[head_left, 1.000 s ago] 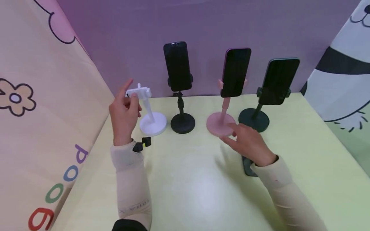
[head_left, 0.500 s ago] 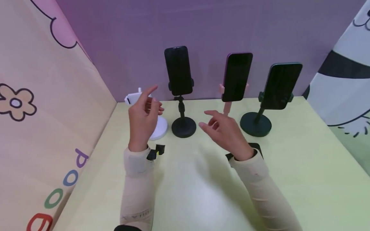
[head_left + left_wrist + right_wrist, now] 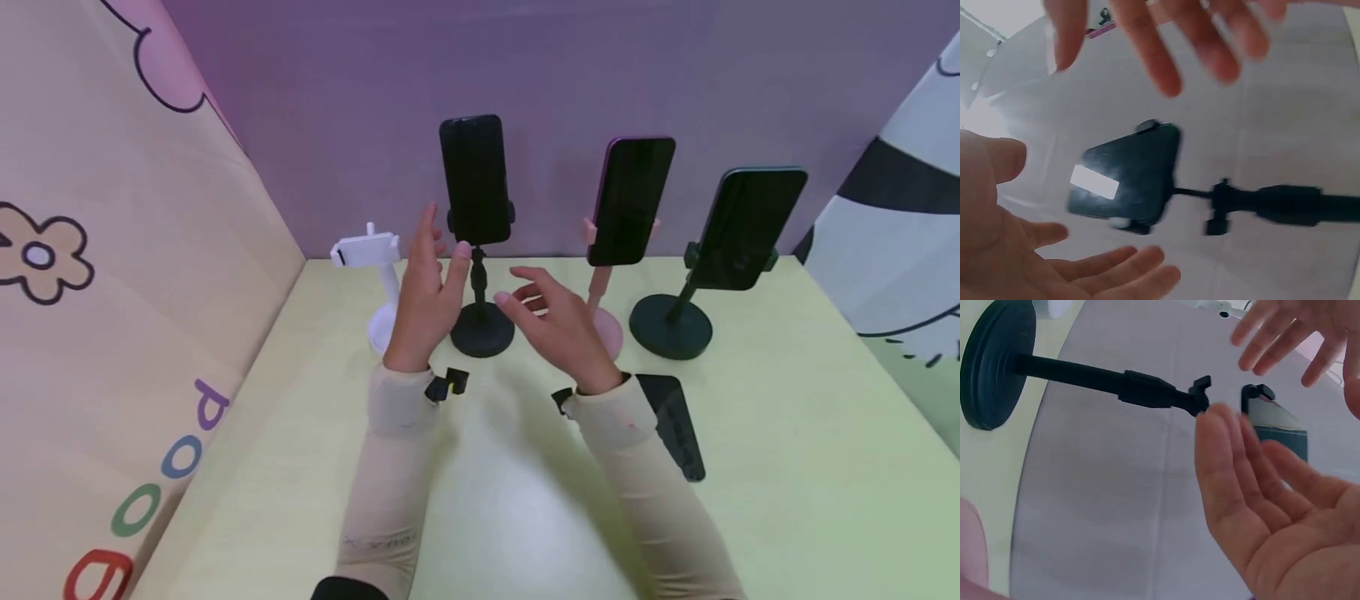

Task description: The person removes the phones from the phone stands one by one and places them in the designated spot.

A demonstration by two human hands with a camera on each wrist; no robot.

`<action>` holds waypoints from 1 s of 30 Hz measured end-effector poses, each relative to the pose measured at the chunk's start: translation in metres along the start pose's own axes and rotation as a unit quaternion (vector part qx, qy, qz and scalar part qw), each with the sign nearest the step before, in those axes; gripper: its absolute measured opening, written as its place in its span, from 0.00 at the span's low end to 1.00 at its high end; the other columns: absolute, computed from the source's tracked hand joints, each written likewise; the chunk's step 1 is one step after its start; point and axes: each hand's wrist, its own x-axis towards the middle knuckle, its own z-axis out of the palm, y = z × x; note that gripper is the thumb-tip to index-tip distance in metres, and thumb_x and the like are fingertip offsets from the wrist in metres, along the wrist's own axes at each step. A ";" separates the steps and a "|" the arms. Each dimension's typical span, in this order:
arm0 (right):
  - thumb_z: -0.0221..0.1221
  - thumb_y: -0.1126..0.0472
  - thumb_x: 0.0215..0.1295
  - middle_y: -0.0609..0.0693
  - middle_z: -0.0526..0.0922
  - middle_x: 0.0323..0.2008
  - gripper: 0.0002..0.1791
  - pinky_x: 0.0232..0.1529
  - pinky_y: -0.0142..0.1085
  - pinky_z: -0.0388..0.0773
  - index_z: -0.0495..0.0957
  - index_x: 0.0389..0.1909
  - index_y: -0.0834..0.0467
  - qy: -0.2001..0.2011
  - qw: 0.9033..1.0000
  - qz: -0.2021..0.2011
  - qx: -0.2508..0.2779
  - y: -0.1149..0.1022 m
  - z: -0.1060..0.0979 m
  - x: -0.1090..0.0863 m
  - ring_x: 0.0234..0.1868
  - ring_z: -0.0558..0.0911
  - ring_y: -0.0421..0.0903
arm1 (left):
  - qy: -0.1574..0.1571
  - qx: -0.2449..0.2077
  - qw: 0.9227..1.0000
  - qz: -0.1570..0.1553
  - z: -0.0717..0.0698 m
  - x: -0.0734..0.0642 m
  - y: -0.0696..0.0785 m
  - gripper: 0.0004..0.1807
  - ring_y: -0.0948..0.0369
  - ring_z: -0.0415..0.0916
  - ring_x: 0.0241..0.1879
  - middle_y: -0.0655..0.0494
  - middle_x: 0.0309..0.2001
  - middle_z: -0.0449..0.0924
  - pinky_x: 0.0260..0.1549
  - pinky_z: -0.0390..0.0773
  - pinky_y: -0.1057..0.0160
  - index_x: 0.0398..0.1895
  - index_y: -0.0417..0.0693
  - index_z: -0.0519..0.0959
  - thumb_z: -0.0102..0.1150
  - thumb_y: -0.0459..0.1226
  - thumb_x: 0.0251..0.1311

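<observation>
My left hand [image 3: 429, 304] hovers with fingers extended at the left of a black phone stand [image 3: 482, 333], overlapping the edge of its base in the head view. To the right of that stand is my right hand [image 3: 558, 329], fingers loosely bent and nothing in them. The two palms face each other across the stand's post. A dark phone [image 3: 474, 179] sits upright in its clamp, above both hands. From the left wrist, the clamped phone [image 3: 1125, 175] shows between the hands, apart from the fingers. The right wrist view shows the stand's post [image 3: 1079, 375] beyond the fingertips.
A white stand [image 3: 365, 250] with no phone is at the left. Right of centre are a pink stand [image 3: 609, 333] and a dark green stand [image 3: 670, 327], each holding a phone. Another dark phone [image 3: 678, 425] lies flat, partly behind the right sleeve. A purple backdrop [image 3: 300, 108] rises behind.
My left hand has moved right, away from the white stand, and its fingers have spread. The right hand has moved left, off the pink base, uncovering more of the flat phone.
</observation>
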 end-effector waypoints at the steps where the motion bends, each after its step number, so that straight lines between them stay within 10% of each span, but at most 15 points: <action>1: 0.57 0.39 0.65 0.54 0.80 0.52 0.34 0.46 0.49 0.79 0.66 0.67 0.51 0.003 1.000 0.008 0.007 0.001 0.002 0.001 0.49 0.80 0.52 | -0.003 -0.003 1.000 -0.011 0.004 0.001 -0.003 0.40 0.54 0.59 0.69 0.56 0.75 0.49 0.63 0.64 0.49 0.77 0.59 0.40 0.40 0.59 0.69; 10: 0.56 0.38 0.64 0.52 0.65 0.68 0.40 0.55 0.50 0.75 0.55 0.73 0.45 0.059 0.993 0.023 0.101 0.014 0.015 0.016 0.61 0.75 0.54 | -0.014 -0.074 0.994 -0.082 0.028 0.014 -0.025 0.38 0.55 0.49 0.73 0.62 0.77 0.42 0.66 0.56 0.44 0.77 0.69 0.37 0.37 0.62 0.69; 17: 0.58 0.46 0.67 0.45 0.46 0.76 0.46 0.62 0.47 0.68 0.39 0.77 0.41 -0.007 0.986 0.026 0.167 0.024 0.023 0.022 0.72 0.60 0.48 | -0.033 -0.123 0.986 -0.111 0.034 0.021 -0.039 0.33 0.54 0.46 0.74 0.72 0.76 0.38 0.65 0.53 0.38 0.72 0.88 0.37 0.34 0.63 0.68; 30: 0.57 0.56 0.70 0.44 0.29 0.76 0.51 0.69 0.52 0.53 0.26 0.76 0.48 -0.091 0.970 -0.032 0.222 0.001 0.026 0.016 0.75 0.48 0.55 | -0.037 -0.151 0.983 -0.096 0.036 0.027 -0.052 0.32 0.51 0.46 0.74 0.75 0.75 0.35 0.60 0.64 0.39 0.69 0.94 0.34 0.35 0.64 0.67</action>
